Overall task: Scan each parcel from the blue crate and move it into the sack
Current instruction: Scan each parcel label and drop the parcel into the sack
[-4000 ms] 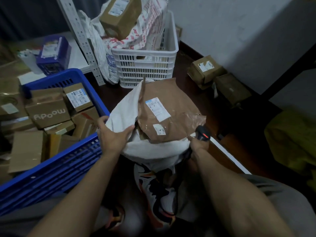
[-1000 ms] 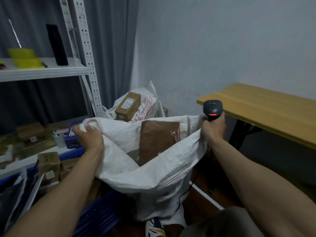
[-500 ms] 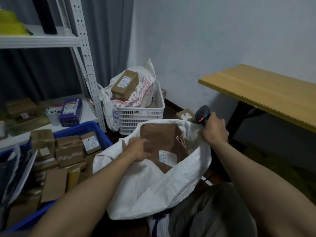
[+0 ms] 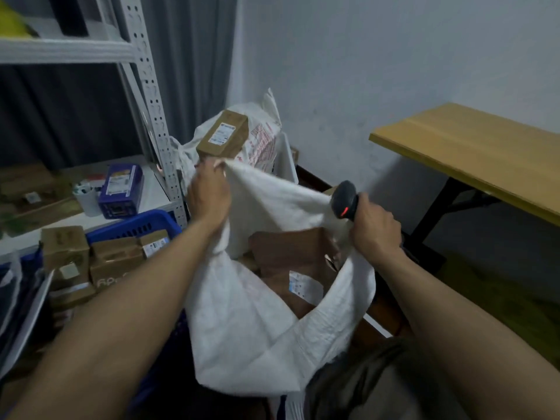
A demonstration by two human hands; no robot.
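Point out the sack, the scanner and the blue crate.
sack (image 4: 242,322), head view, bare white front wall.
scanner (image 4: 344,198), head view, dark head above the red light.
blue crate (image 4: 133,227), head view, far rim.

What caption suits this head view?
Both hands hold the white woven sack open around brown paper parcels.

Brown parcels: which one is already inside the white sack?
The large flat brown paper parcel with a white label, between both hands; the small cardboard boxes sit in the blue crate.
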